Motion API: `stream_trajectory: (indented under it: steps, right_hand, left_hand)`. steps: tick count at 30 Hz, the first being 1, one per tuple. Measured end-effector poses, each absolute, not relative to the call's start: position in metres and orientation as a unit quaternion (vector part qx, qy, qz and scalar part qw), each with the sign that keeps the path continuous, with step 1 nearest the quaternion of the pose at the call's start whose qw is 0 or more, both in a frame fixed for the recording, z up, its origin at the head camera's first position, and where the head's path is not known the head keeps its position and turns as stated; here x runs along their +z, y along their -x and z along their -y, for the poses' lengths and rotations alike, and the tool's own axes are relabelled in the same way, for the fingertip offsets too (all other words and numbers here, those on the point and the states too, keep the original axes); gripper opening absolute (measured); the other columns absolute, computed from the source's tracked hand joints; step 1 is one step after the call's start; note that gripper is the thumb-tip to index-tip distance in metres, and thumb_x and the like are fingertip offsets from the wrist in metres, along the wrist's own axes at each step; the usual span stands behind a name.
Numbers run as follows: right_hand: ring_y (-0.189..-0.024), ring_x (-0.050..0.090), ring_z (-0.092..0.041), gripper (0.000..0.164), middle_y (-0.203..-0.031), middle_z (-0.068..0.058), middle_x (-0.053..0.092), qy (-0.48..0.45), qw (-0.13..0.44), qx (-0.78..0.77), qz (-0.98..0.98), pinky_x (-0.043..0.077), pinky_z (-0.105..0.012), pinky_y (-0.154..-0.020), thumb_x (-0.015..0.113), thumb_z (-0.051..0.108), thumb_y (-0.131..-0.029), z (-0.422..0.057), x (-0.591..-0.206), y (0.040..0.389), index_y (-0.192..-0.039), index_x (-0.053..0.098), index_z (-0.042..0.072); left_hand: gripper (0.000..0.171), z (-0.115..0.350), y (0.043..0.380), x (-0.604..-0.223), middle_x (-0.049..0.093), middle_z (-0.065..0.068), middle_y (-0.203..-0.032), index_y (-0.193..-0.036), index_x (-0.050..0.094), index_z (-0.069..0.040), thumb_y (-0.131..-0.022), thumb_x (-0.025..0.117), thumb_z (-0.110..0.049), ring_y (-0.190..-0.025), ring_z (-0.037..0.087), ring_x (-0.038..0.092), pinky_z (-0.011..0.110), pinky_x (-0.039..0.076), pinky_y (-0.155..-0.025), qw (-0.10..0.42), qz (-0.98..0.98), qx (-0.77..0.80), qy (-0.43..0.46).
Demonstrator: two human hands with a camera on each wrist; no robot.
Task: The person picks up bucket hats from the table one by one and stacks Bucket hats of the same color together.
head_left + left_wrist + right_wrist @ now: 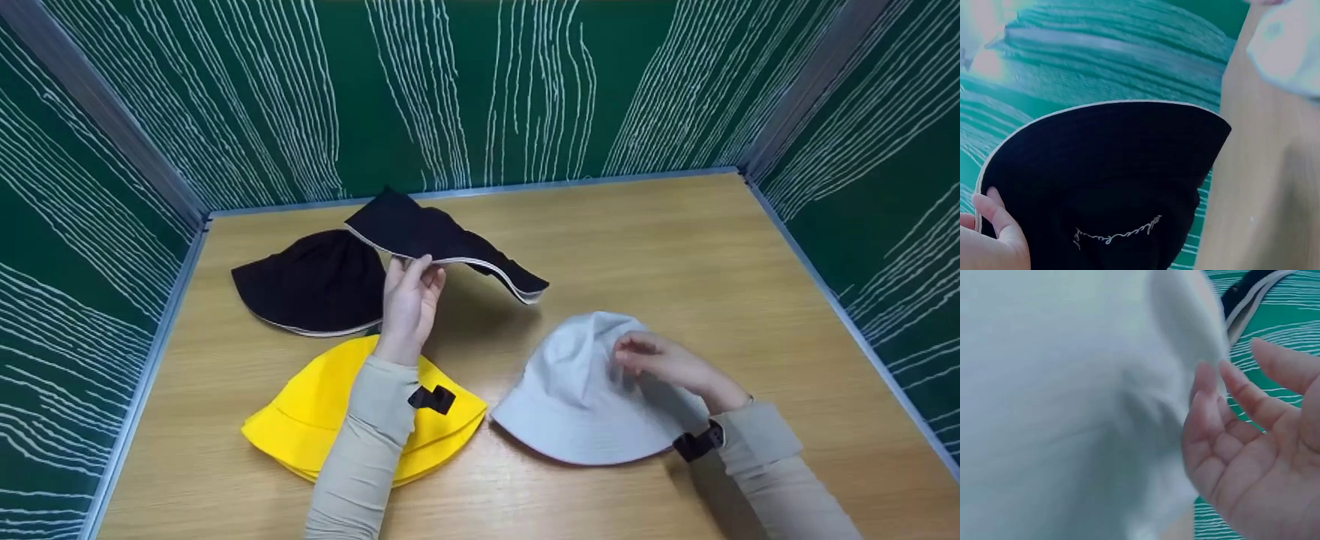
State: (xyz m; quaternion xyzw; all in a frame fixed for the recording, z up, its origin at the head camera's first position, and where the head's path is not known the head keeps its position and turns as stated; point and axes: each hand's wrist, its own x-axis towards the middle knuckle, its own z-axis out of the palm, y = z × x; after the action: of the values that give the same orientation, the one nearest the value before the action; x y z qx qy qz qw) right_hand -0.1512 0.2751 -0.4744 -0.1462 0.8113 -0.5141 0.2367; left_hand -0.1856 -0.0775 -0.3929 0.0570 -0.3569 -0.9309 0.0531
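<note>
My left hand pinches the white-edged brim of a dark bucket hat, which is raised and tilted above the table. White script lettering shows on this hat in the left wrist view. Over the right side of a pale grey bucket hat hovers my right hand, fingers loosely bent and nothing between them. In the right wrist view the pale fabric fills the left side, close to the fingertips.
A second dark bucket hat lies at the back left. In front of it sits a yellow bucket hat, partly covered by my left forearm. Green panels with white wavy lines wall the wooden table at the back and sides.
</note>
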Motion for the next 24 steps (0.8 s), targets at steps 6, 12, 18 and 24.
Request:
stream_trajectory:
  steps: [6, 12, 18, 24]
  right_hand:
    - [-0.095, 0.059, -0.004, 0.032, -0.107, 0.001, 0.055, 0.057, 0.201, -0.604, -0.769, 0.047, -0.019, -0.089, 0.047, 0.018, -0.1, -0.255, -0.453, 0.179, -0.119, 0.042, -0.007]
    - [-0.098, 0.06, -0.008, 0.054, -0.114, -0.006, 0.049, 0.063, 0.227, -0.723, -0.649, 0.048, -0.02, -0.091, 0.058, 0.029, -0.094, -0.229, -0.463, 0.21, -0.127, 0.034, -0.006]
    - [-0.09, 0.063, -0.007, 0.035, -0.099, 0.004, 0.066, 0.087, 0.309, -0.764, -0.559, 0.05, -0.022, -0.082, 0.064, 0.031, -0.09, -0.208, -0.493, 0.226, -0.113, 0.051, 0.009]
    - [-0.08, 0.064, -0.006, 0.008, -0.089, 0.003, 0.065, 0.039, 0.34, -0.735, -0.585, 0.052, -0.019, -0.073, 0.05, 0.015, -0.097, -0.189, -0.476, 0.212, -0.101, 0.054, 0.009]
  left_hand:
    - [0.022, 0.073, 0.165, -0.385, 0.051, 0.0, -0.093, -0.112, 0.041, -0.008, -0.095, 0.038, 0.006, -0.075, 0.009, 0.054, 0.016, 0.049, -0.07, 0.02, 0.383, -0.923, -0.021]
    - [0.031, 0.07, 0.145, -0.378, 0.056, 0.0, -0.095, -0.122, 0.04, -0.01, -0.095, 0.038, 0.006, -0.078, 0.01, 0.057, 0.017, 0.05, -0.073, -0.021, 0.398, -0.917, 0.019]
    - [0.034, 0.07, 0.14, -0.38, 0.059, -0.001, -0.099, -0.124, 0.04, -0.012, -0.094, 0.039, 0.005, -0.08, 0.01, 0.058, 0.018, 0.051, -0.076, -0.041, 0.411, -0.909, 0.056]
    - [0.031, 0.076, 0.14, -0.393, 0.06, -0.002, -0.096, -0.121, 0.041, -0.012, -0.094, 0.038, 0.005, -0.079, 0.009, 0.059, 0.019, 0.051, -0.075, -0.034, 0.426, -0.903, 0.031]
